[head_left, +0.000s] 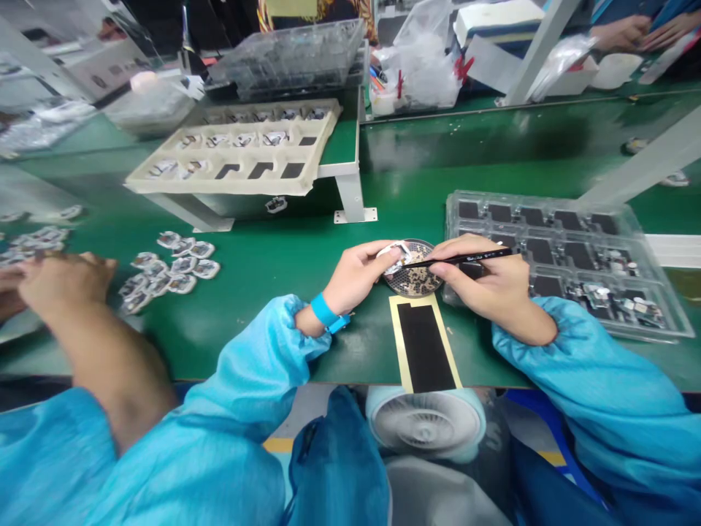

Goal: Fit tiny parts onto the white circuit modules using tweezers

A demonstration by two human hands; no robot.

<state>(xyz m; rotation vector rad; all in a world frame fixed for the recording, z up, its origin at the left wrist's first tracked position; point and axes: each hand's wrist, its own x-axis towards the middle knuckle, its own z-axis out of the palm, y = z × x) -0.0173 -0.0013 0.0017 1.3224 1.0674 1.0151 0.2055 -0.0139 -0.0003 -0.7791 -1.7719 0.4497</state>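
Between the fingers of my left hand [355, 276] is a small white plastic part [395, 256] with electronics in it. My right hand [489, 281] is closed around black tweezers [465, 258], whose tip reaches left to the white part; whether they pinch anything is too small to tell. Below both hands lies a round dish [419, 286] holding many tiny tan and dark pieces. A cream backing sheet [395, 321] with a black adhesive sheet [427, 347] on it lies just in front of the dish, at the table's front edge.
Clear compartment trays [548, 252] with black pads and circuit boards stand at the right. Several white parts [178, 267] lie at the left, near a co-worker's hand [66, 285]. A cream tray [230, 150] rests on a raised green shelf [342, 139] with a metal leg [350, 193].
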